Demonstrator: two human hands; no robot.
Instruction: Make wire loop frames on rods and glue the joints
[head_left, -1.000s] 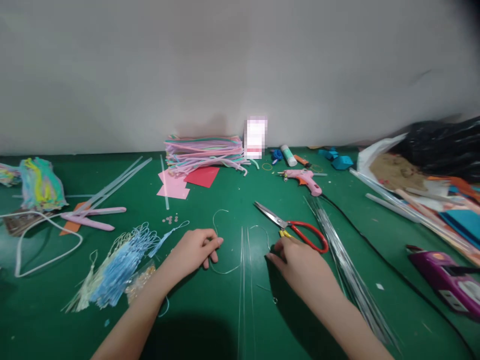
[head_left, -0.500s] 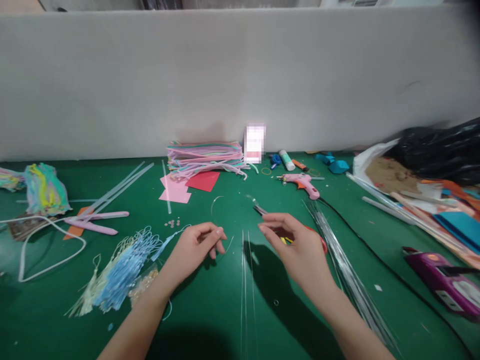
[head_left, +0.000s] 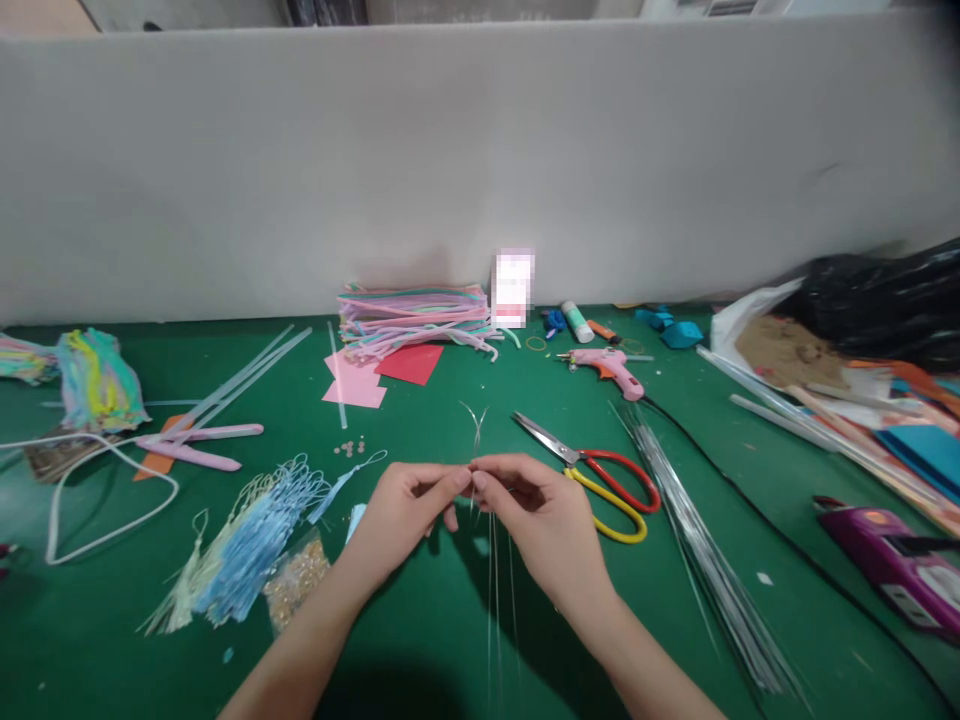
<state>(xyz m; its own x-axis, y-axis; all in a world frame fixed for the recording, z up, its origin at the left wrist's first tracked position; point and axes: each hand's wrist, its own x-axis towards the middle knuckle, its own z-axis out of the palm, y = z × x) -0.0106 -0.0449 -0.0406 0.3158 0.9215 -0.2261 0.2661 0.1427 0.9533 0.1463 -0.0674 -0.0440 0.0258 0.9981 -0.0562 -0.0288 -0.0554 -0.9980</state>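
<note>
Green felt covers the desk [head_left: 90,620], with a grey partition [head_left: 300,170] closing off the back. At the lower left of the frame a bunch of blue tassels [head_left: 247,530] lies fanned out, close beside the left forearm. In the lower centre the left hand [head_left: 405,510] and right hand [head_left: 540,515] meet fingertip to fingertip, both pinching the thin wire [head_left: 477,425]. Its two fine ends cross and stick up just above the fingers. I think the pinch sits right at the crossing to keep the strands together, though they're too thin to be sure. Straight wire lengths [head_left: 495,600] lie on the desk beneath the hands. Just right of them rest the scissors [head_left: 577,462], handles turned toward the right hand, within easy reach. Further right, a bundle of silver wires [head_left: 697,530] slants toward the lower right.
</note>
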